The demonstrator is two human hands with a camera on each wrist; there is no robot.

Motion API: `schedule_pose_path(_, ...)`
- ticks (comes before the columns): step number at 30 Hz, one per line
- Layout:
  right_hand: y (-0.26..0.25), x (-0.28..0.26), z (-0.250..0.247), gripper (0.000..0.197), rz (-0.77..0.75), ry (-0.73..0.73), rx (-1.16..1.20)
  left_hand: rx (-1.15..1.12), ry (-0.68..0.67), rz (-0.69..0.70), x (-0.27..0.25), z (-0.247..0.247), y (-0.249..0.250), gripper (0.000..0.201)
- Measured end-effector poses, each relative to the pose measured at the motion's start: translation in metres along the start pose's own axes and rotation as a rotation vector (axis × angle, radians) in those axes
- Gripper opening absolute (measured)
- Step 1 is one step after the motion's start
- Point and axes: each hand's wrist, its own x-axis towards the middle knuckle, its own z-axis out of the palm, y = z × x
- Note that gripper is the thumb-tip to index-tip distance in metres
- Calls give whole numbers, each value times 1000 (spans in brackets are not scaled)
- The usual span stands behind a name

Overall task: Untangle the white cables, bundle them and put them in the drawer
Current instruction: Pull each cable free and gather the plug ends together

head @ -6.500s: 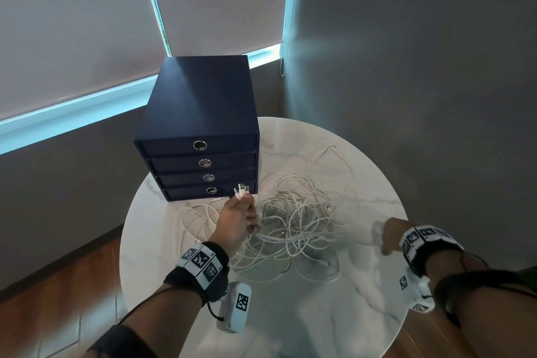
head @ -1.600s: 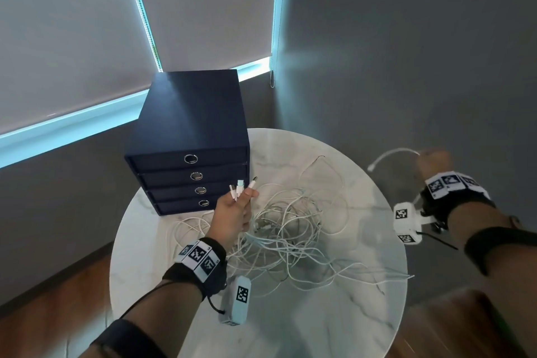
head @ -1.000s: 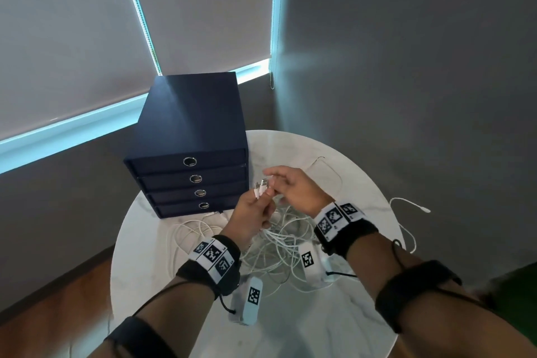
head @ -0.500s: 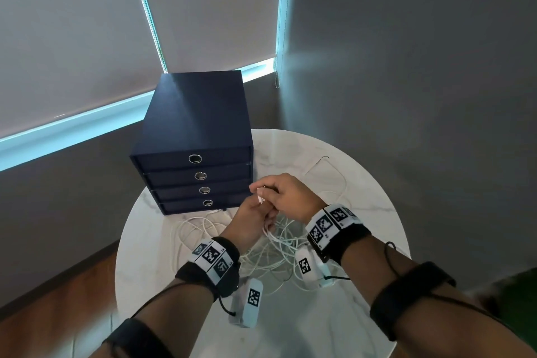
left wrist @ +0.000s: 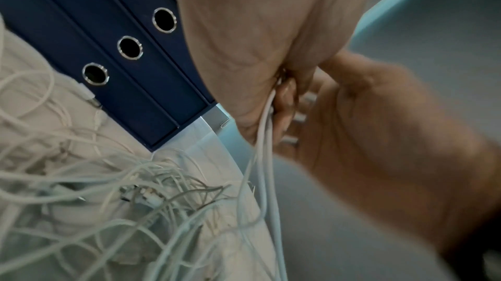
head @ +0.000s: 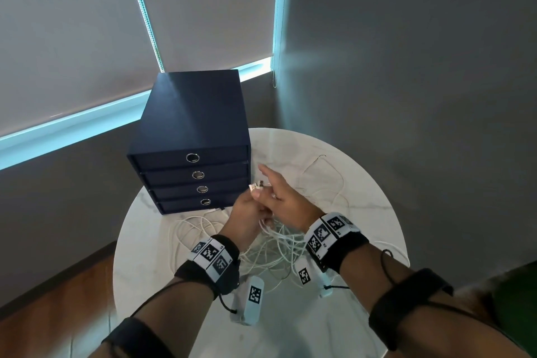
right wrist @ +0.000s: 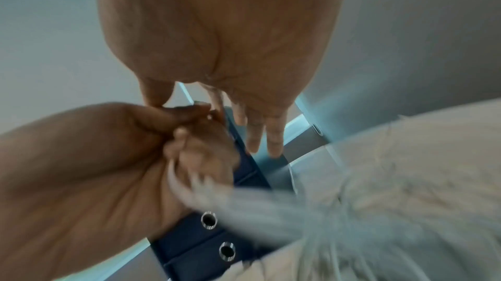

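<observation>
Left hand [head: 247,219] raised in front of body, fingers curled into closed grip, ends of white cables [head: 257,185] poking out above fist. Right hand [head: 283,197] just right of left, touching it; thumb and forefinger meet at left fist, other fingers [right wrist: 256,135] straight, pointing far. Both forearms reach in from near edge, converging. Dark bands with checkered markers on both wrists, dark straps higher on forearms.
</observation>
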Motion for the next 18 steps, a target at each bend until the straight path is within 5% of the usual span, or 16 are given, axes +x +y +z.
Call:
schedule_pose_path(2,7,-11,9,58,77,-78,104,-174,108,5,6,-5,4,24)
schedule_pose_path(5,24,-24,13,6,41,-121,-86,-409,210,30,16,-16,11,25)
schedule_pose_path(10,53,-37,-33,37,1,-114,-539,-339,267,82,14,-29,16,38)
schedule_pose_path(18,104,-56,-145,48,355,21,-758,-295,217,48,12,-36,19,39)
